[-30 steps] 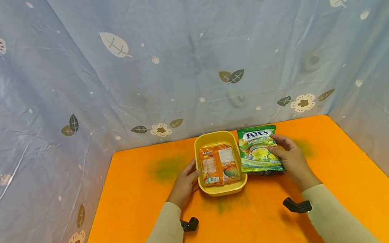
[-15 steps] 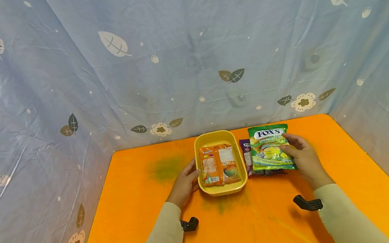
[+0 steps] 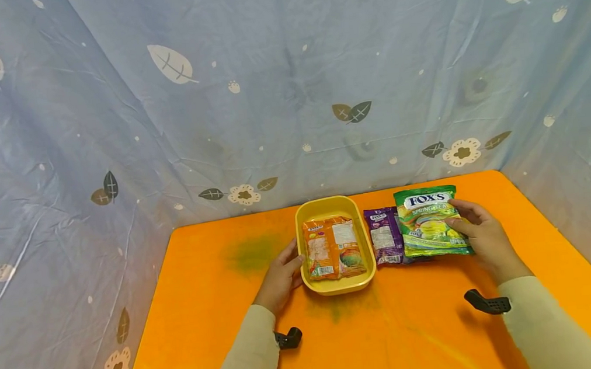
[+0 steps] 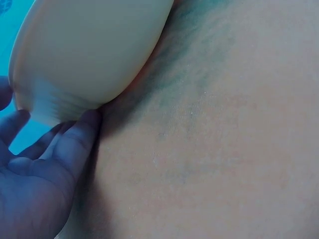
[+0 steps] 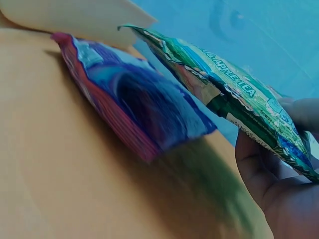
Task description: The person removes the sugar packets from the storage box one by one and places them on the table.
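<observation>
My right hand (image 3: 487, 242) pinches the right edge of a green FOX'S Spring Tea candy bag (image 3: 431, 222), thumb on its front. In the right wrist view the green bag (image 5: 234, 89) is tilted, raised above a purple candy bag (image 5: 144, 99). This purple FOX'S bag (image 3: 383, 238) lies on the table, its right part hidden beneath the green one in the head view. An orange candy bag (image 3: 333, 248) lies inside a yellow plastic tray (image 3: 338, 287). My left hand (image 3: 280, 279) touches the tray's left side; in the left wrist view its fingertips rest against the outer wall.
An orange cloth covers the table (image 3: 367, 342), with greenish stains around the tray. Blue leaf-patterned curtains (image 3: 277, 92) stand behind and on both sides. Each sleeve carries a black wrist mount, such as the right one (image 3: 487, 302).
My right hand has moved to the right with the green candy bag, uncovering more of the purple bag. The left hand and the tray have stayed in place.
</observation>
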Available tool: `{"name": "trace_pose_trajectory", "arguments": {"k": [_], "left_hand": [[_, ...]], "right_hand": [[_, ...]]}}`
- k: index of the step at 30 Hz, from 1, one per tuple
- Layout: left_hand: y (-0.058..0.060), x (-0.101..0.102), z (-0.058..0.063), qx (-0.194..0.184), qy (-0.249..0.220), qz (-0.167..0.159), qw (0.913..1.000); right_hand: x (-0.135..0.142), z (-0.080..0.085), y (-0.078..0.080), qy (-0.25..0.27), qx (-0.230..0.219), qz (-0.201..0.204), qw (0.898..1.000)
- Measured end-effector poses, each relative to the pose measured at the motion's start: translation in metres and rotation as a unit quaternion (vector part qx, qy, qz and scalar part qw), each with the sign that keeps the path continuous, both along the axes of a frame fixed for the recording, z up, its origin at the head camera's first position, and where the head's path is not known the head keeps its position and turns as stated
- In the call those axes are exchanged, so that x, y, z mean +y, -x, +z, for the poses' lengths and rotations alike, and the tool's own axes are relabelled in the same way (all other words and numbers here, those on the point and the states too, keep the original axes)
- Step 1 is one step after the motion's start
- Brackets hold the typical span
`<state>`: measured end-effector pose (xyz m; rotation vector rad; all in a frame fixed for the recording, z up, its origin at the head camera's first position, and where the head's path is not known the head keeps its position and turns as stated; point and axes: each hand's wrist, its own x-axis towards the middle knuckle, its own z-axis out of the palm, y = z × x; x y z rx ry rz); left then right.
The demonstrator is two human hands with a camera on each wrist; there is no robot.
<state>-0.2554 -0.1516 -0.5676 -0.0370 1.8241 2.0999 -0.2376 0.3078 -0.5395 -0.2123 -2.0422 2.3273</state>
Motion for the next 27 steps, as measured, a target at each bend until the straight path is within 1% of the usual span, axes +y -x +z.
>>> {"name": "trace_pose_trajectory", "arguments": {"k": [2,7,11,17,19,22,24,27], "left_hand": [[0.000,0.000,0.000,0.000,-0.001,0.000,1.0000],[-0.001,0.000,0.001,-0.001,-0.006,-0.001,1.0000],[-0.001,0.000,0.002,-0.007,-0.010,0.001,0.9999],[-0.002,0.000,0.003,-0.005,-0.010,-0.001,0.9999],[-0.002,0.000,0.002,-0.005,-0.011,-0.002,0.9999],[-0.001,0.000,0.001,-0.007,-0.014,-0.002,0.9999],[0.000,-0.001,0.001,-0.007,-0.014,-0.002,0.9999],[0.000,-0.001,0.000,-0.007,-0.015,-0.002,0.9999]], "right_hand": [[0.005,0.000,0.000,0.008,-0.008,0.004,1.000],[0.018,0.000,-0.002,0.000,-0.019,0.017,1.000],[0.030,0.001,-0.003,-0.018,-0.029,0.026,0.999],[0.043,0.001,-0.003,0.002,-0.040,0.034,0.999],[0.045,0.000,-0.003,0.002,-0.044,0.034,0.998],[0.050,-0.002,-0.003,-0.014,-0.049,0.037,0.998],[0.053,-0.003,-0.003,-0.037,-0.052,0.039,0.997],[0.058,-0.006,-0.002,-0.101,-0.053,0.045,0.992]]}}
